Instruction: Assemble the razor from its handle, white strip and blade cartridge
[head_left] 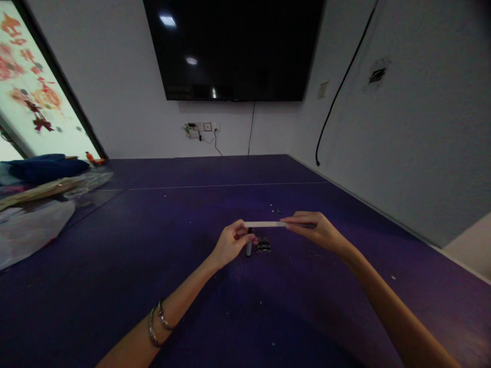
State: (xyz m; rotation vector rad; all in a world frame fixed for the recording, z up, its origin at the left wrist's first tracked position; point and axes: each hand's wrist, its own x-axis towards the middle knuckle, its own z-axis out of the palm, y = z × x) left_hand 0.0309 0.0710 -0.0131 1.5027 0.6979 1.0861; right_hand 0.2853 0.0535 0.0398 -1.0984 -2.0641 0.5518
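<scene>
A thin white strip [264,224] is stretched level between my two hands above the purple surface. My left hand [231,241] pinches its left end, fingers curled. My right hand [316,228] has the right end between thumb and straight fingers. Just below my left fingertips is a grey stick-like thing with dark ends [249,249]; whether the fingers touch it I cannot tell. Beside it lie small dark pieces [264,245], their kind too small to make out. A small dark green piece [279,210] lies farther back, close to some white specks.
The purple surface [153,245] runs back to the grey wall. A clear plastic bag [36,230] and blue cloth [46,167] lie at the left. A large television [238,51] hangs above sockets [207,127], and a black cable [341,84] dangles at the right.
</scene>
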